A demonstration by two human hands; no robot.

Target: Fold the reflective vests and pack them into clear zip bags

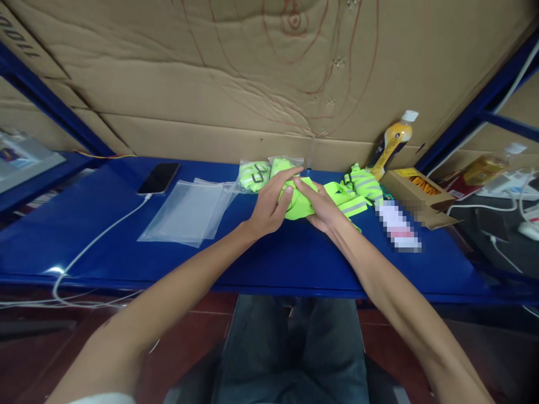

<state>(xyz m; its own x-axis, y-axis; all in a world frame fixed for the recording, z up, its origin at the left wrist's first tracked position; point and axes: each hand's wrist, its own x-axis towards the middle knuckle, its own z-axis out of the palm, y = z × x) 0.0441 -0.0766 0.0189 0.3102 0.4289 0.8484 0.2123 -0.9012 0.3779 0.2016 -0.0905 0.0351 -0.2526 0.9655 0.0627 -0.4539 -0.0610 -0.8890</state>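
Observation:
Between both hands, above the middle of the blue table point(295, 258), is a folded neon-yellow cloth bundle point(300, 203). My left hand point(272, 205) wraps its left side, thumb on top. My right hand point(322, 206) grips it from the right, with fingers partly hidden underneath. Just behind my left hand lie two clear bags of yellow material, the left bag point(254, 176) and the right bag point(281, 165). Loose yellow strips with grey bands point(353, 206) lie right of my right hand, beside a crumpled yellow bundle point(364, 184). Flat clear plastic bags point(185, 213) lie to the left.
A black phone point(158, 178) with a white cable lies at the left. At the right back are a yellow drink bottle point(396, 140), an open cardboard box point(421, 188) and a blurred white packet point(398, 227). A cardboard wall point(168, 84) stands behind the table.

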